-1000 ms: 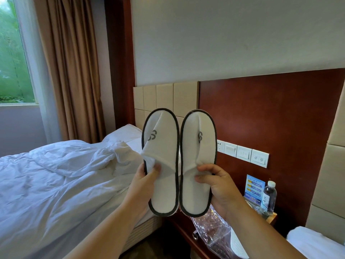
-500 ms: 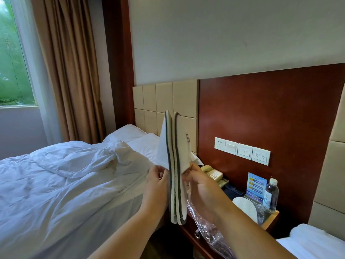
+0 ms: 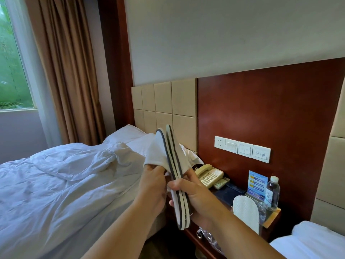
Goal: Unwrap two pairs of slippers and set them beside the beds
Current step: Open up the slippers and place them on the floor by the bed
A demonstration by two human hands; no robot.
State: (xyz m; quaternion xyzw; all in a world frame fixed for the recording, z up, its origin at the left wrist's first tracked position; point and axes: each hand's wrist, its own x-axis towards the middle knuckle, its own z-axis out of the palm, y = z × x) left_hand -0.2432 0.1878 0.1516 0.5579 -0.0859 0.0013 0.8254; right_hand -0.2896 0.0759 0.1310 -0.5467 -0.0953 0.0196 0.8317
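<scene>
now | left hand (image 3: 154,186) + right hand (image 3: 197,199) both gripping slippers (image 3: 174,172) | sole-to-sole, edge-on | above nightstand (image 3: 272,217)

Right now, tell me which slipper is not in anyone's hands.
The slipper lying sole-up on the nightstand, beside the water bottle. The other two are pressed together, held by both hands.

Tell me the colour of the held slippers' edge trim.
Dark grey, on white slippers; head view, the only one.

White slippers (image 3: 173,165) edged in dark grey trim. Rumpled white bedding (image 3: 65,184); tan curtains (image 3: 71,71) beside a reddish-brown wall panel (image 3: 270,113).
</scene>
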